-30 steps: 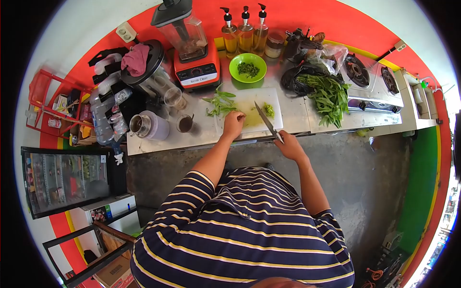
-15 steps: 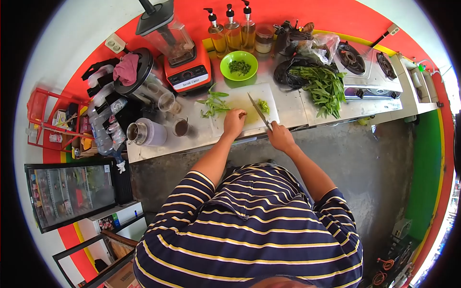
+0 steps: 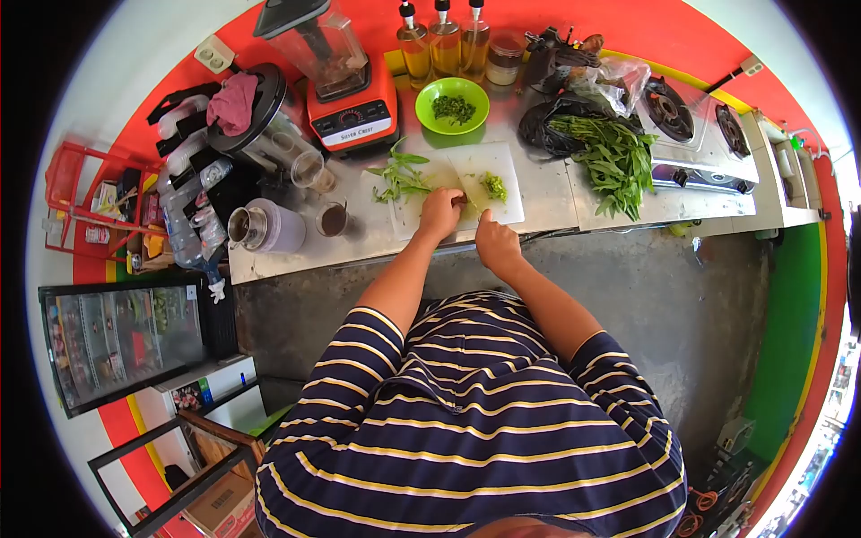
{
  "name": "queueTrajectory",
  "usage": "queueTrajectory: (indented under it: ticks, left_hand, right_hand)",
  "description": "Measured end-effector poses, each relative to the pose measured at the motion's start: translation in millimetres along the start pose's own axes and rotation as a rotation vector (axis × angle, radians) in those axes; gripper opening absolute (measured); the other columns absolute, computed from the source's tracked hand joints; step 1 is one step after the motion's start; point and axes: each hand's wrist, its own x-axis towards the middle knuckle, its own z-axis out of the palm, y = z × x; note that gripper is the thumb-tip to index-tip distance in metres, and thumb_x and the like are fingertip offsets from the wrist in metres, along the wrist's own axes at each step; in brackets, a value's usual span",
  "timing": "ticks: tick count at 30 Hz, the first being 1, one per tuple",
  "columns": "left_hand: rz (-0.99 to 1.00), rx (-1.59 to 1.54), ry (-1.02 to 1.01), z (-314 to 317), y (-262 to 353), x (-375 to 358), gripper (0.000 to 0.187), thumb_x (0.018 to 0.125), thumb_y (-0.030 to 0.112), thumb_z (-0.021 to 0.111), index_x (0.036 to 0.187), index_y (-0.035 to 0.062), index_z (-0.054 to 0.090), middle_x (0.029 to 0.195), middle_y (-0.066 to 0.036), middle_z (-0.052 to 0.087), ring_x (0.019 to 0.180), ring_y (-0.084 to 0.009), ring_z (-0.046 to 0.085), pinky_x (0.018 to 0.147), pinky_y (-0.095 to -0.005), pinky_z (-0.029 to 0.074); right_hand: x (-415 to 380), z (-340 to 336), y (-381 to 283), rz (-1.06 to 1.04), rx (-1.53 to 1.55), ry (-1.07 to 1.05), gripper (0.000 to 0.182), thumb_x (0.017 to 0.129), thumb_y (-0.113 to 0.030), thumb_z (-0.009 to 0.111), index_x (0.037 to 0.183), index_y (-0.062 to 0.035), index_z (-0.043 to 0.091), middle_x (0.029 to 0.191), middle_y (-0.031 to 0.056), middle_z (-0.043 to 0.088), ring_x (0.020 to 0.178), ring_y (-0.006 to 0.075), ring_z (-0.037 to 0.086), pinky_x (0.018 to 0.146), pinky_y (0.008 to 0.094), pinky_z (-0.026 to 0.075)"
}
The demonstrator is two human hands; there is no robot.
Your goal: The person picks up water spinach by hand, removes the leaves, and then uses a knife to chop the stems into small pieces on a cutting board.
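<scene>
My left hand (image 3: 442, 213) rests on the white cutting board (image 3: 508, 204) with its fingers bent together; what they hold, if anything, is too small to make out. My right hand (image 3: 496, 243) is closed round the handle of a knife (image 3: 466, 186), whose blade lies over the board close to the left fingertips. A small pile of chopped green pieces (image 3: 493, 186) sits right of the blade. Leafy green stems (image 3: 400, 173) lie on the board's left part. Beyond the board stands a green bowl (image 3: 452, 106) with chopped greens inside.
A red blender (image 3: 355, 115), cups (image 3: 333, 219) and a metal flask (image 3: 266, 226) stand to the left. Oil bottles (image 3: 444, 49) line the back. A heap of leafy greens (image 3: 614, 166) lies right, beside the gas stove (image 3: 691, 125).
The knife and my right hand have moved left, nearer my left hand. The blade now shows face-on and pale. The whole view has shifted slightly.
</scene>
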Motion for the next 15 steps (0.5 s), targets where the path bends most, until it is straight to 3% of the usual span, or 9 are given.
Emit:
queueTrajectory:
  ticks: [2, 11, 15]
  left_hand:
    - [0.042, 0.033, 0.118, 4, -2, 0, 0.010, 0.079, 0.004, 0.069, 0.087, 0.0040, 0.074, 0.080, -0.016, 0.070, 0.082, -0.0346, 0.068, 0.076, -0.0435, 0.053]
    - [0.022, 0.041, 0.043, 1, -4, 2, 0.014, 0.078, 0.002, 0.070, 0.092, 0.0010, 0.073, 0.081, -0.016, 0.069, 0.078, -0.0315, 0.068, 0.072, -0.0409, 0.053]
    - [0.017, -0.041, 0.112, 4, -1, -1, 0.012, 0.078, 0.002, 0.071, 0.090, 0.0009, 0.073, 0.081, -0.017, 0.068, 0.076, -0.0310, 0.068, 0.072, -0.0403, 0.053]
  right_hand:
    - [3, 3, -3, 0.018, -0.017, -0.028, 0.022, 0.093, -0.011, 0.056, 0.110, 0.0000, 0.046, 0.090, 0.0230, 0.073, 0.083, 0.0362, 0.075, 0.070, 0.0433, 0.061]
    - [11, -7, -1, -0.005, -0.048, -0.099, 0.027, 0.093, -0.013, 0.058, 0.113, 0.0010, 0.045, 0.096, 0.0223, 0.074, 0.090, 0.0363, 0.075, 0.077, 0.0436, 0.061]
    - [12, -5, -3, 0.011, -0.035, -0.114, 0.027, 0.093, -0.012, 0.058, 0.113, 0.0011, 0.045, 0.099, 0.0236, 0.073, 0.092, 0.0368, 0.074, 0.078, 0.0437, 0.061]
